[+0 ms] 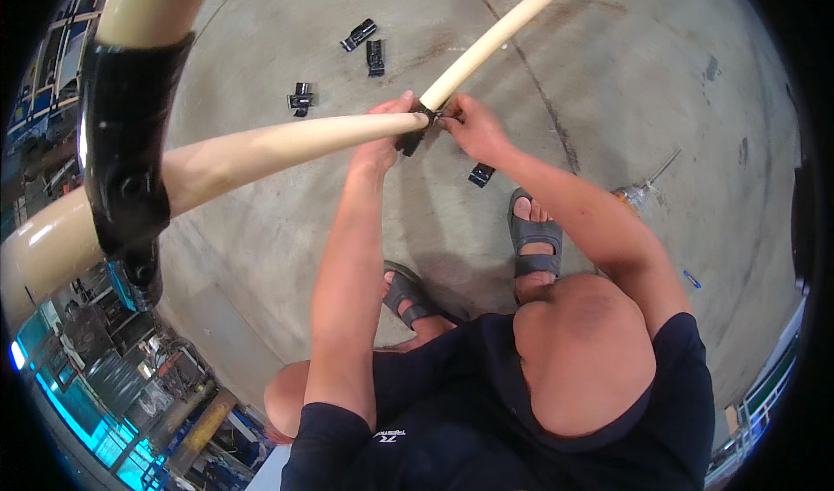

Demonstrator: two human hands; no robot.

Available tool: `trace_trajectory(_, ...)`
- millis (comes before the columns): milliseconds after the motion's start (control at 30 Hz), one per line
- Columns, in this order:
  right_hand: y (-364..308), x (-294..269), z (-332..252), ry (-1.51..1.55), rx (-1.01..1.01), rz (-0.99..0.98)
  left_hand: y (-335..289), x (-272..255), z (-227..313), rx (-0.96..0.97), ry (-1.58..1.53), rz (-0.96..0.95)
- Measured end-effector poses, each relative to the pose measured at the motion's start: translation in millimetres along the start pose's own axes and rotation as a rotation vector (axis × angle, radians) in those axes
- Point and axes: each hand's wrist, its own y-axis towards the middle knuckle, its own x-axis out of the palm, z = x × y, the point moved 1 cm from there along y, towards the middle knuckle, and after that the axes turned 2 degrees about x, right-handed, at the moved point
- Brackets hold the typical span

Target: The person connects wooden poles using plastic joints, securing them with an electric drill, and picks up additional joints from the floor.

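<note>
Two cream-coloured pipes meet at a black metal pipe joint (412,142) in front of me. The longer pipe (287,149) comes in from the left, and the other pipe (495,44) slants away to the upper right. My left hand (379,144) is closed around the joint from the left, partly hidden behind the long pipe. On the other side, my right hand (474,128) pinches at the joint with thumb and forefinger; the small thing between them is too small to make out. Close by on the left, a larger black joint (129,144) clasps the pipes.
Black joint pieces lie on the concrete floor: one pair (367,46) farther off, a cluster (301,99) to the left, another piece (481,174) near my right foot. At right lie a long-shafted tool (662,169) and a blue pen (691,278). Cluttered shelving (130,378) stands lower left.
</note>
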Motion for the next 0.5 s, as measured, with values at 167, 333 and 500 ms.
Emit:
trace_trajectory(167, 7.6, -2.9, -12.4, 0.058, 0.093, -0.165, -0.2, -2.5, 1.5, -0.027, -0.079, 0.029)
trace_trajectory(333, 1.5, -3.2, 2.2, 0.116, -0.01, 0.019, -1.0, 2.8, 3.3, -0.044, -0.066, 0.01)
trace_trajectory(500, -0.4, -14.7, 1.5, -0.006, 0.061, -0.056, 1.9, -5.2, -2.5, -0.031, -0.07, -0.005)
